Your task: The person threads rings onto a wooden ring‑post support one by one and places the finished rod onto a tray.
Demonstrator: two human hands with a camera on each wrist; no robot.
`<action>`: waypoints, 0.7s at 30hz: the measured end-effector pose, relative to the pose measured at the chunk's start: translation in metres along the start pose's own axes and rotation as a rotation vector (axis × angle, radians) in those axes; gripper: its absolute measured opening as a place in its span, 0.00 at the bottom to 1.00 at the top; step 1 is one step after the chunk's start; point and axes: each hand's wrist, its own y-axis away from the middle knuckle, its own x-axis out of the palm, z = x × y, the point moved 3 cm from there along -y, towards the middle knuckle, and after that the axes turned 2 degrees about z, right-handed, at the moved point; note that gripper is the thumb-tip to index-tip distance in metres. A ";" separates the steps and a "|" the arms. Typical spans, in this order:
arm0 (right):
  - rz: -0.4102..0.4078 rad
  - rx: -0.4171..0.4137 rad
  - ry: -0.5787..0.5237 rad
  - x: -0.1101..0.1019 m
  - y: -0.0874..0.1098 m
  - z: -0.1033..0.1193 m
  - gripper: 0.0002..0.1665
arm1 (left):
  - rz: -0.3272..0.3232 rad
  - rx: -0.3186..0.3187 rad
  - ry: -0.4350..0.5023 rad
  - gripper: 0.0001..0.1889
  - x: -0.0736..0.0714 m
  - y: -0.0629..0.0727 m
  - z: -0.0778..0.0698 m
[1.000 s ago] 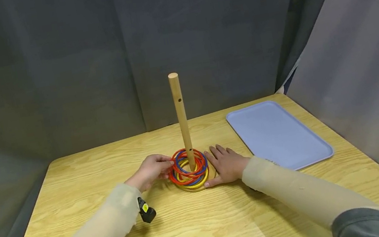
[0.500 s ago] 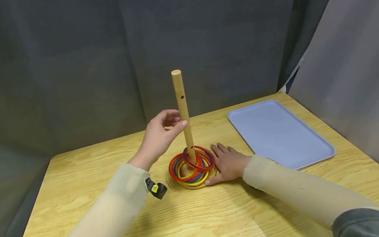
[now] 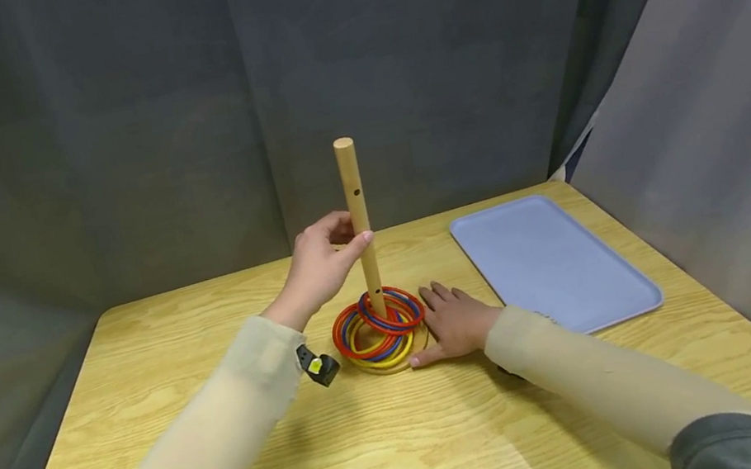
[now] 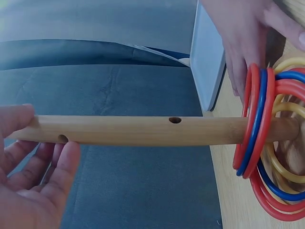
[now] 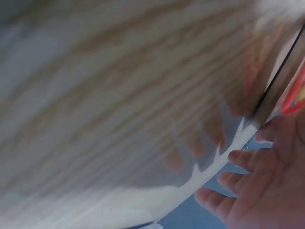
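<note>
A wooden post (image 3: 349, 176) stands upright on its round base (image 3: 403, 370). Around its foot lies a loose pile of red, blue and yellow rings (image 3: 337, 342), the top few tilted and overlapping to the right. My left hand (image 3: 318, 268) holds the post about halfway up from the left; in the left wrist view its thumb and fingers lie around the post (image 4: 128, 130), near a small drilled hole. Flat and spread, my right hand (image 3: 460, 326) rests at the right edge of the base, fingertips beside the rings. The right wrist view shows its fingers (image 5: 243, 179) extended near the tabletop.
A pale blue tray (image 3: 554, 262) lies on the right of the wooden table (image 3: 229, 428). Dark grey cloth (image 3: 162, 138) hangs behind the table, and lighter cloth (image 3: 730, 147) at the right side.
My left hand has let go of the rings' left side, risen and taken hold of the post. The top rings have shifted right. My right hand has stayed in place.
</note>
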 end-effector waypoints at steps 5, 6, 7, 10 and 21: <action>0.035 0.004 0.016 -0.010 0.011 -0.008 0.64 | -0.007 -0.013 0.010 0.16 -0.002 0.001 0.000; 0.034 0.008 0.023 -0.013 0.013 -0.012 0.63 | -0.008 -0.016 0.011 0.16 -0.002 0.001 0.000; 0.031 0.013 0.027 -0.017 0.015 -0.017 0.61 | -0.008 -0.017 0.012 0.16 -0.002 0.001 0.000; -0.020 0.023 0.029 -0.030 0.019 -0.038 0.54 | -0.016 -0.022 0.016 0.15 -0.003 0.003 0.000; -0.333 0.230 -0.328 -0.057 0.050 -0.161 0.31 | -0.033 -0.032 0.012 0.15 -0.006 0.006 -0.001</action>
